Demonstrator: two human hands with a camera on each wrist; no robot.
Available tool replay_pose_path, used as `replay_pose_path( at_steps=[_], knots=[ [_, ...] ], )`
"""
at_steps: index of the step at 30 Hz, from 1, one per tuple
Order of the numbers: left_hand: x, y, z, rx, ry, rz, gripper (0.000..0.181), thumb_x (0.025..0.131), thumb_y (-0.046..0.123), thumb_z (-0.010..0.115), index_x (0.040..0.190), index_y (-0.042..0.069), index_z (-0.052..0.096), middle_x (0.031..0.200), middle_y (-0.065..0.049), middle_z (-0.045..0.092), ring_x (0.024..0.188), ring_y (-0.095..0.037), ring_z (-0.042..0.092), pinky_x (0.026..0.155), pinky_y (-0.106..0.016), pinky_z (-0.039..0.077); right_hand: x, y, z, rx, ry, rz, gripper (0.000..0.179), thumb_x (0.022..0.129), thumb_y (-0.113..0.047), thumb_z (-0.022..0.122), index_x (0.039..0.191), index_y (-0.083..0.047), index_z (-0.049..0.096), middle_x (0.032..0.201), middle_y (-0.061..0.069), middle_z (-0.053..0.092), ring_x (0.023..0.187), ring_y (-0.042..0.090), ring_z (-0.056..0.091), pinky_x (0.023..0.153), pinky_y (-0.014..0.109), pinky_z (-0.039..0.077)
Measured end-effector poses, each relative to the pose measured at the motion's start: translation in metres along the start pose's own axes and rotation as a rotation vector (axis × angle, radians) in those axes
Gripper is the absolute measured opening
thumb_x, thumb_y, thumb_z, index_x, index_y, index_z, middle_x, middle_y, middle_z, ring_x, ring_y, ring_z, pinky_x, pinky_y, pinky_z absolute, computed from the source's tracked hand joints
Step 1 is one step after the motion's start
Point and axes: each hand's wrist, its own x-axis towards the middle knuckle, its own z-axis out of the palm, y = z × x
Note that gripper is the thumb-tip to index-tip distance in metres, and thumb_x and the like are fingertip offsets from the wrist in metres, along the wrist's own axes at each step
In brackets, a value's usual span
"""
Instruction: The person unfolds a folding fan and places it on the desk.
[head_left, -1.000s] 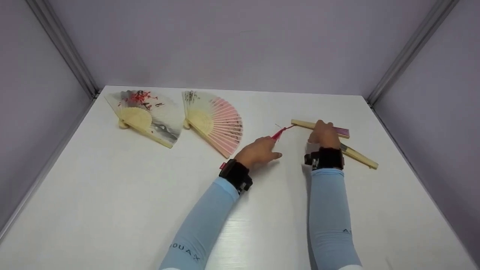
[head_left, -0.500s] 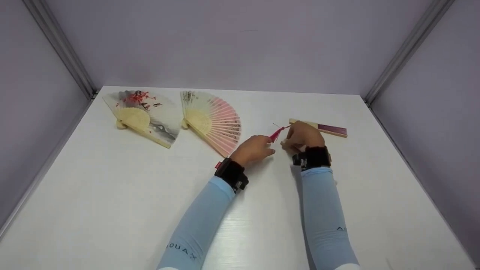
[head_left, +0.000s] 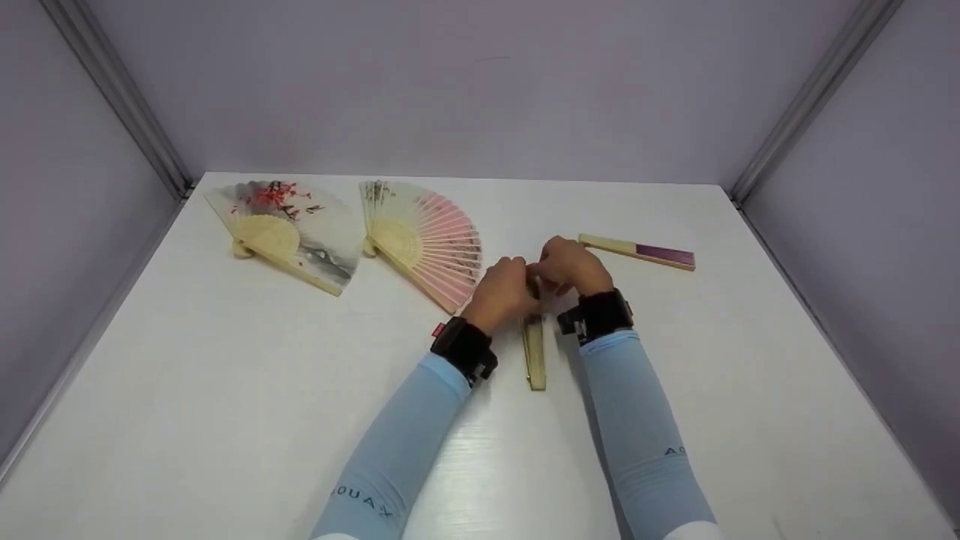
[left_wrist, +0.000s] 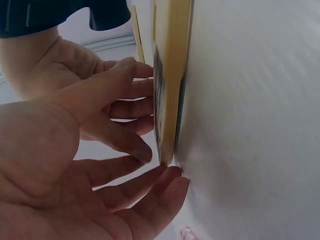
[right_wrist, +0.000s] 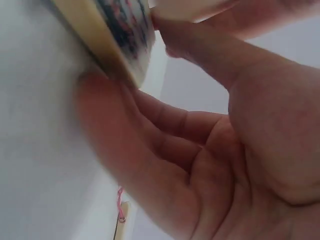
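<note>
within the right hand (head_left: 573,265), thumb and fingers bent round it, is the far end of a folded fan (head_left: 535,356); its near end sticks out below the grip. at the far end also the left hand (head_left: 498,294) touches with bent fingers, but if it grips, i cannot tell. left of the grip lies a spread pink fan (head_left: 451,241).

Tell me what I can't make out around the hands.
Head view: much of the folded fan's far part, hidden by the left hand and right hand.
Left wrist view: the folded fan's near end, cut off by the top edge.
Right wrist view: fine detail of the print, lost to blur.
</note>
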Motion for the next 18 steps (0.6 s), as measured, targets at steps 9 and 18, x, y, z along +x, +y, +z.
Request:
replay_pose_path(
  at_steps=[9, 18],
  knots=[
    [0.035, -0.027, 0.029, 0.102, 0.021, -0.049, 0.032, 0.079, 0.028, 0.096, 0.097, 0.011, 0.075, 0.107, -0.008, 0.073, 0.102, -0.029, 0.066, 0.086, -0.042, 0.057, -0.008, 0.027, -0.005, -0.089, 0.015, 0.182, 0.069, 0.113, -0.039, 0.045, 0.163, 0.009, 0.038, 0.175, 0.032, 0.027, 0.159, 0.052, 0.035, 0.133, 0.061, 0.035],
    [0.054, -0.053, 0.032, 0.075, -0.011, -0.039, 0.026, 0.078, 0.026, 0.095, 0.088, 0.012, 0.076, 0.091, -0.003, 0.074, 0.081, -0.020, 0.067, 0.067, -0.034, 0.059, -0.023, 0.076, -0.012, 0.070, 0.108, 0.251, 0.073, 0.108, -0.030, 0.040, 0.169, 0.007, 0.022, 0.180, 0.030, 0.015, 0.161, 0.056, 0.028, 0.134, 0.069, 0.025]
  ],
)
